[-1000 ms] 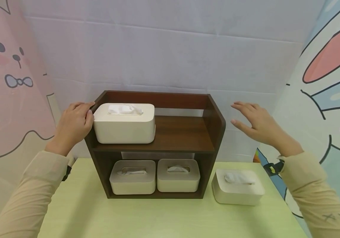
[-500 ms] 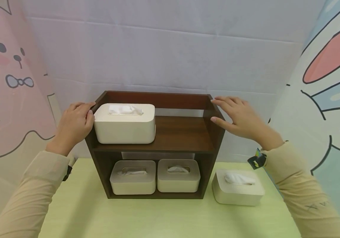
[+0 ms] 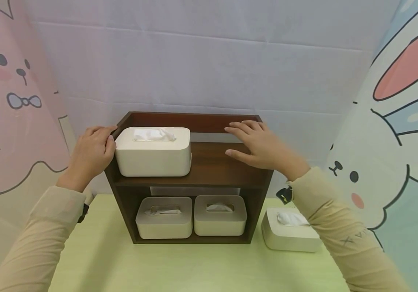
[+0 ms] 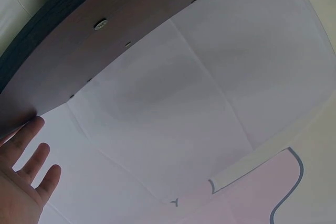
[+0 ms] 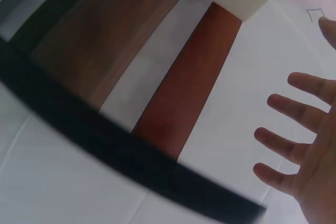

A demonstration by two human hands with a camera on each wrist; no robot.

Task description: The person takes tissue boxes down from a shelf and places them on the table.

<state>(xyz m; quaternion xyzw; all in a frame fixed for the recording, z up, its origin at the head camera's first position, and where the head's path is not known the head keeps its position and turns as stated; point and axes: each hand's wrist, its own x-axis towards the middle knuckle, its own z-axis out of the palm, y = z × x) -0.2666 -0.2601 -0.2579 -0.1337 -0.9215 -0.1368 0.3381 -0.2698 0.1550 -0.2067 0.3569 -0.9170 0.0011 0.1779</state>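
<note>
A dark brown wooden shelf with two levels stands on the table. On the left of its upper level sits a cream tissue box with white tissue showing on top. My left hand rests at the shelf's upper left side, close beside that box; the left wrist view shows its fingers fairly straight, one touching the panel's edge. Above the right part of the upper level hovers my right hand, fingers spread, holding nothing. Two more boxes, a left one and a right one, fill the lower level.
Right of the shelf, another tissue box lies on the pale green table, partly hidden by my right sleeve. A white cloth hangs behind, with cartoon-printed curtains at both sides. The shelf's right side panel rises below my right wrist.
My right hand has moved left, from beyond the shelf's right side to over its upper level. The left hand and the boxes have stayed put.
</note>
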